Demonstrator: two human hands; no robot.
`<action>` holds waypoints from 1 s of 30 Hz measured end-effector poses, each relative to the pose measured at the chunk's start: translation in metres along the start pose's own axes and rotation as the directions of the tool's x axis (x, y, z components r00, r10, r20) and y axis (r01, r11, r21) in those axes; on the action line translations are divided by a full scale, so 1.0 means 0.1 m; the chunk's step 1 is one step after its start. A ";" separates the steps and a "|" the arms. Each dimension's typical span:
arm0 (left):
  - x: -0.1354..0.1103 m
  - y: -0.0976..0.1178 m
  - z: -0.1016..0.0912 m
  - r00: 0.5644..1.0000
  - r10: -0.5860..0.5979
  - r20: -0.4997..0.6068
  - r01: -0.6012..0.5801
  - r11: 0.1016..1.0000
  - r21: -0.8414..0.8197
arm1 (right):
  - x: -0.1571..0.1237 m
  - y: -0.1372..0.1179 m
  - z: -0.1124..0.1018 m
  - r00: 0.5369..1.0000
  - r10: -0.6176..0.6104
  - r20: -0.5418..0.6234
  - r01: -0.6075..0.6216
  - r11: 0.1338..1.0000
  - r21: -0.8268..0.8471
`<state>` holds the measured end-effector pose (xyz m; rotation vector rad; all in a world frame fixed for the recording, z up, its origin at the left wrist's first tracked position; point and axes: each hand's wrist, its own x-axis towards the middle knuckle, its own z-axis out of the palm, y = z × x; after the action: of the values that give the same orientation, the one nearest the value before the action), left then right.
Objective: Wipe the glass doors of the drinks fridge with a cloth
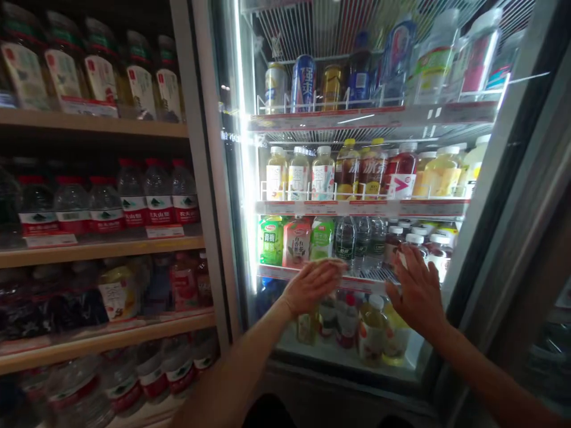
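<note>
My left hand [314, 285] is held out in front of the lit drinks cooler, fingers stretched to the right and close together. A pale edge shows along its fingertips; I cannot make out what it is. My right hand [419, 294] is raised palm-forward with fingers apart, in front of small white-capped bottles [439, 252]. Reflections lie across the cooler's glass door [375, 238]; whether either hand touches it I cannot tell. Behind my left hand stand a pink carton [296, 241] and a green carton [322, 236]. Below are juice bottles [372, 333].
Upper cooler shelves hold cans [304, 83] and tea bottles [322, 172]. To the left, an open wooden shelf unit [111, 252] carries red-capped water bottles [158, 190]. A dark metal door frame [504, 238] stands close on the right.
</note>
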<state>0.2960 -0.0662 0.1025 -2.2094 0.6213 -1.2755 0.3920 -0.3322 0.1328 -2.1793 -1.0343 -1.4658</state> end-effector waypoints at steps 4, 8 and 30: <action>-0.36 -0.32 -0.12 0.754 -0.612 -0.238 0.625 0.780 -0.027 | -0.06 0.09 -0.03 1.000 0.027 -0.001 -0.027 0.999 -0.027; -0.21 -0.07 -0.06 0.726 -0.645 -0.238 0.651 0.756 -0.063 | -0.08 0.05 0.06 0.998 0.042 -0.051 -0.043 0.999 -0.021; -0.55 0.23 0.04 0.861 -0.499 -0.097 0.497 0.866 -0.051 | -0.23 0.13 0.04 0.998 0.058 -0.033 -0.061 0.996 -0.071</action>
<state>0.2713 -0.0496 0.0505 -2.4252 0.0883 -1.6523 0.3988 -0.3482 0.1119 -2.2099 -0.9116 -1.5273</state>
